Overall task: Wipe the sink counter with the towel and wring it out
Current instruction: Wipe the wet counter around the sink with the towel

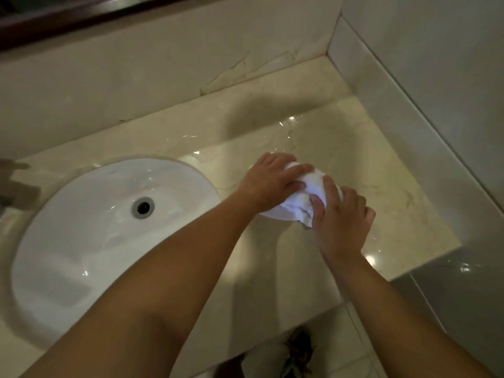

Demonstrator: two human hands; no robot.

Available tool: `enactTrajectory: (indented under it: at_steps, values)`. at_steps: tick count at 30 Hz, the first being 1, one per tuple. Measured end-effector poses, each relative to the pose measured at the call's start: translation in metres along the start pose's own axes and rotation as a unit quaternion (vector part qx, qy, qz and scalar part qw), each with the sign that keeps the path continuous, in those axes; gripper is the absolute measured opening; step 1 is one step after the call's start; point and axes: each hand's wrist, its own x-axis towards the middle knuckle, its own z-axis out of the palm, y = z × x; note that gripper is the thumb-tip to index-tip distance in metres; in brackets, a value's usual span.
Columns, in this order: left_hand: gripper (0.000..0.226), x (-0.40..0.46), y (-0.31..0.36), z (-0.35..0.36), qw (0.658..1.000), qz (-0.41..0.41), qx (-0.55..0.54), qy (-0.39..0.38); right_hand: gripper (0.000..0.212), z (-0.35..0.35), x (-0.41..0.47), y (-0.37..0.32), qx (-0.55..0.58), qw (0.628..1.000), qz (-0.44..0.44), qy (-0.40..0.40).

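- Both forearms reach in from the near edge and meet at the white towel [297, 199], bunched on the wet sink counter [354, 165] just right of the basin [109, 227].
- Left hand [272, 181] lies over the towel, fingers curled round its far side.
- Right hand [341, 216] grips its near end, fingers curled in.
- Water glints on the counter beyond the towel.

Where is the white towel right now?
In the head view, the towel sits bunched on the wet counter, right of the sink, gripped between the left hand and right hand.
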Motion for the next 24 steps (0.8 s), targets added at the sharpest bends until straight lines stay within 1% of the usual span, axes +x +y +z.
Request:
enactTrajectory:
  at_steps: [3, 7, 11, 14, 16, 18, 22, 24]
  values:
    - [0.043, -0.012, -0.018, -0.013, 1.000, 0.004, -0.015, 0.005, 0.049, 0.002, -0.004, -0.026, -0.002, 1.000, -0.007, -0.011]
    - [0.038, -0.063, -0.034, -0.025, 0.999, -0.033, -0.020, 0.032, 0.048, -0.001, -0.026, -0.054, 0.016, 0.996, -0.081, -0.016]
    - [0.037, -0.102, -0.027, -0.019, 0.998, -0.042, -0.026, 0.049, 0.050, -0.015, -0.052, -0.044, 0.046, 0.987, -0.149, -0.038]
    - [0.034, -0.093, -0.025, -0.013, 0.998, -0.002, -0.021, 0.061, 0.049, -0.018, -0.047, -0.026, 0.066, 0.984, -0.159, -0.045]
    - [0.033, -0.074, -0.027, -0.010, 0.997, 0.041, -0.014, 0.060, 0.048, -0.015, -0.036, -0.018, 0.068, 0.986, -0.143, -0.044]
    - [0.036, -0.045, -0.030, -0.008, 0.997, 0.060, 0.006, 0.051, 0.047, -0.010, -0.022, -0.013, 0.076, 0.992, -0.100, -0.024]
    - [0.043, 0.023, -0.029, -0.004, 0.996, 0.054, 0.067, 0.023, 0.045, 0.002, 0.009, -0.017, 0.071, 0.997, 0.004, 0.013]
    - [0.045, 0.051, -0.025, -0.005, 0.997, 0.039, 0.060, -0.007, 0.047, 0.006, 0.021, -0.028, 0.052, 0.996, 0.069, 0.021]
